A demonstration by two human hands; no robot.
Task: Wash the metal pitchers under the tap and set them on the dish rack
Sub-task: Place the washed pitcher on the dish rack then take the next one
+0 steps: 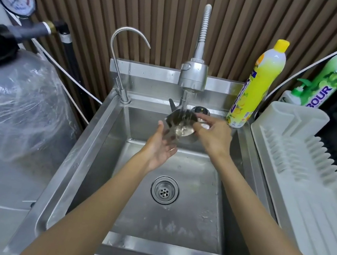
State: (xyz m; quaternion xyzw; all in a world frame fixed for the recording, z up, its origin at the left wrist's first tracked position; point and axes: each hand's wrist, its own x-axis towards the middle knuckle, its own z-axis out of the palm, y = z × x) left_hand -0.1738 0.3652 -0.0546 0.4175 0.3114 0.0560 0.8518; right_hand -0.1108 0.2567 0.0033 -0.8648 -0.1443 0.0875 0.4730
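Note:
A small metal pitcher (pixel 181 123) is held over the steel sink (pixel 102 150), tilted with its mouth toward me, directly under the running spray tap (pixel 193 75). Water streams into it. My right hand (pixel 211 137) grips the pitcher's right side, fingers curled over its rim. My left hand (pixel 161 146) lies palm up just below and left of the pitcher, fingers straight, touching its underside. The white plastic dish rack (pixel 302 166) stands to the right of the sink with nothing on it.
A thin gooseneck tap (pixel 121 54) rises at the sink's back left. A yellow dish-soap bottle (pixel 258 84) and a green one (pixel 334 76) stand at the back right. A plastic-wrapped tank (pixel 12 107) with a pressure gauge fills the left. The drain (pixel 165 190) sits mid-basin.

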